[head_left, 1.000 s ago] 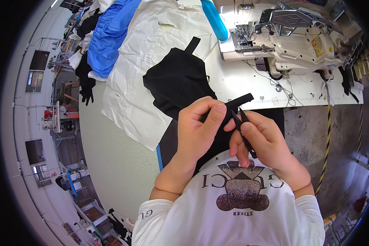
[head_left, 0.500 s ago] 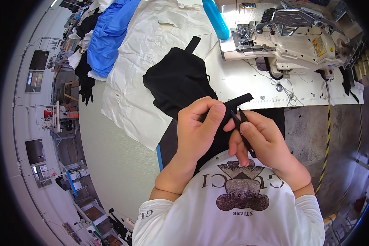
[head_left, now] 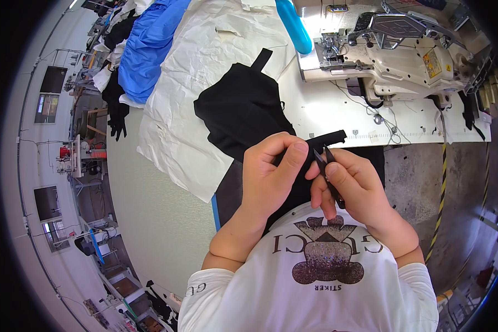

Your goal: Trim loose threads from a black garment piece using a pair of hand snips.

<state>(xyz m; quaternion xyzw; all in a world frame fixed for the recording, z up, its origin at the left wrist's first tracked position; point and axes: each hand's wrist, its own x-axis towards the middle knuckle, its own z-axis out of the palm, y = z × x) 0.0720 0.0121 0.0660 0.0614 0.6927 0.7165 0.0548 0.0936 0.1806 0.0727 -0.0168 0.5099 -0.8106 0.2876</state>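
A black garment (head_left: 243,108) with a short strap (head_left: 262,60) at its far end lies across the table and runs toward me under my hands. My left hand (head_left: 274,171) pinches a second black strap (head_left: 332,137) of it between thumb and forefinger; the strap's free end points off to the right. Black thread snips (head_left: 330,176) are in my right hand (head_left: 351,180), their two pointed blades slightly apart beside the strap. Part of the strap is hidden behind my left fingers.
Crumpled white paper (head_left: 177,110) lies under the garment on a pale table (head_left: 149,177). A sewing machine (head_left: 393,61) stands at the far right, with a turquoise part (head_left: 294,27) beside it and loose threads (head_left: 390,122) near it. Blue fabric (head_left: 149,50) is heaped far left.
Both hands and the strap have shifted very slightly to the right. The snips' blades remain a little apart beside the strap.
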